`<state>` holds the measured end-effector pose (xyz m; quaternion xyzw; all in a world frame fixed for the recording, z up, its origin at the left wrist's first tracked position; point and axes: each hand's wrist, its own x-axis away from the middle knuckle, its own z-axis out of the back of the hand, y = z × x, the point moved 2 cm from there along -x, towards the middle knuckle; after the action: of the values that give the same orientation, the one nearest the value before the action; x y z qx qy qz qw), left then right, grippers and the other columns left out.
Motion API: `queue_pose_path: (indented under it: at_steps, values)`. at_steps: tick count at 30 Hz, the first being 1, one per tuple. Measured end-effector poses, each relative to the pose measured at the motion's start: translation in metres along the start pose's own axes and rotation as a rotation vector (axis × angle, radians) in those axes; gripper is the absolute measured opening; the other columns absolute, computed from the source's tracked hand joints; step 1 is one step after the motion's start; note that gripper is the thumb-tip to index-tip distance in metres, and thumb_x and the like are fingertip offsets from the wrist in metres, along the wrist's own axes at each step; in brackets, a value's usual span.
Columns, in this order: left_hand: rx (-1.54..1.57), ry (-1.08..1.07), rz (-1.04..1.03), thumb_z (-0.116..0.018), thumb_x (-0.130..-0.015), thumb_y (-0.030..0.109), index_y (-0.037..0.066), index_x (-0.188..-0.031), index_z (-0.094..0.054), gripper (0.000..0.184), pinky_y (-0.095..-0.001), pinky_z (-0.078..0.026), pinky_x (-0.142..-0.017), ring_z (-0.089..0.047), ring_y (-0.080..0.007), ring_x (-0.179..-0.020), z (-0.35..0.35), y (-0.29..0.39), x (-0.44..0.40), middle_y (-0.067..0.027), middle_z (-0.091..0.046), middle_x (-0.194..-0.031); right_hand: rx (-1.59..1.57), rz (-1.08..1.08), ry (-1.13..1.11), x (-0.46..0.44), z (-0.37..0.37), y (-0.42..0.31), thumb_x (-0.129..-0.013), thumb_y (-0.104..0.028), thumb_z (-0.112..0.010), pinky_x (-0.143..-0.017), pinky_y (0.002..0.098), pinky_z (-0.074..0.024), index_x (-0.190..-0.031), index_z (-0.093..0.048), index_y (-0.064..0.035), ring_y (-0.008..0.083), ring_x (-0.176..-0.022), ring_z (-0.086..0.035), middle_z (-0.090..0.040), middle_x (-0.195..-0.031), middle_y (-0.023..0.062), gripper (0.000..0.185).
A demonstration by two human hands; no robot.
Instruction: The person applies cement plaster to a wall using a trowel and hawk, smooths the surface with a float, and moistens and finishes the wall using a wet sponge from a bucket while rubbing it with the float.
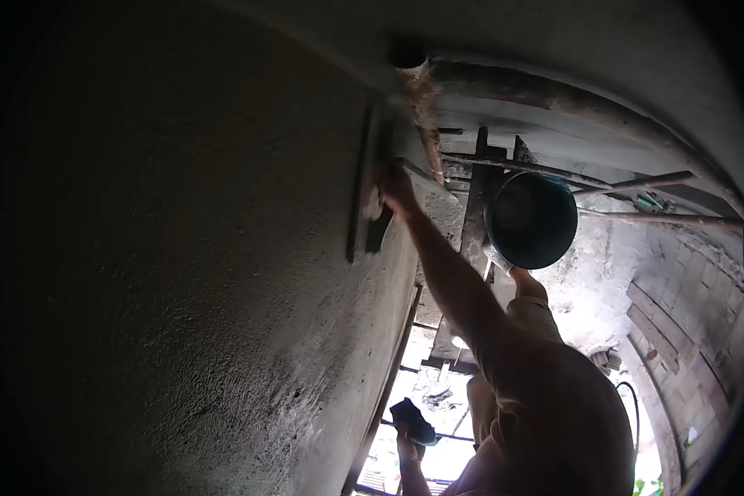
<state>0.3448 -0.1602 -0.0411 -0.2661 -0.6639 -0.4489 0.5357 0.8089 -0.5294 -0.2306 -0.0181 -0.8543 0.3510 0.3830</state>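
Note:
My right hand reaches up across the picture and is closed round the handle of a long plastering float. The float lies along the rough grey plastered wall and is smeared by motion. Lower down, beside the wall's edge, my left hand grips a dark, block-shaped piece; its kind is not clear in the poor light. A dark round bucket stands beyond my bare foot, and its inside is mostly in shadow.
Scaffold poles run across the top and right. A narrow plank lies by the bucket. Boards rest at the right near bright ground. Gaps beside the wall show a bright lower level.

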Motion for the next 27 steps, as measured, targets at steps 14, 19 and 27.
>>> queue_pose_path:
  at_steps: [14,19,27]
  values:
    - [0.005,-0.079,-0.007,-0.049,-0.098,0.036,0.009,-0.133,-0.046,0.044,-0.0416,-0.052,-0.085,-0.063,-0.0246,-0.096,-0.022,-0.006,0.0,-0.0092,-0.062,-0.11,0.056,-0.05,-0.129,-0.036,0.012,-0.001,-0.095,-0.019,-0.054,-0.041,0.0289,-0.0442,-0.091,-0.058,-0.0014,0.0163,-0.051,-0.057,-0.064,-0.079,0.007,0.019]
    - [0.095,-0.217,0.082,-0.049,-0.098,0.036,0.008,-0.13,-0.048,0.043,-0.0437,-0.054,-0.082,-0.065,-0.0248,-0.093,0.015,-0.042,-0.03,-0.0108,-0.063,-0.107,0.309,0.384,-0.036,0.035,-0.013,0.034,-0.101,-0.032,-0.048,-0.039,0.0254,-0.0413,-0.102,-0.051,-0.0074,0.0119,-0.049,-0.053,-0.053,-0.071,0.0003,0.025]
    - [0.034,-0.05,-0.048,-0.054,-0.092,0.049,0.009,-0.129,-0.05,0.055,-0.0444,-0.055,-0.073,-0.066,-0.0259,-0.081,-0.037,-0.018,-0.013,-0.008,-0.065,-0.1,0.039,-0.038,-0.141,-0.036,0.01,-0.004,-0.099,-0.03,-0.051,-0.04,0.0284,-0.044,-0.081,-0.052,-0.0049,0.0126,-0.043,-0.05,-0.053,-0.065,0.0025,0.031]
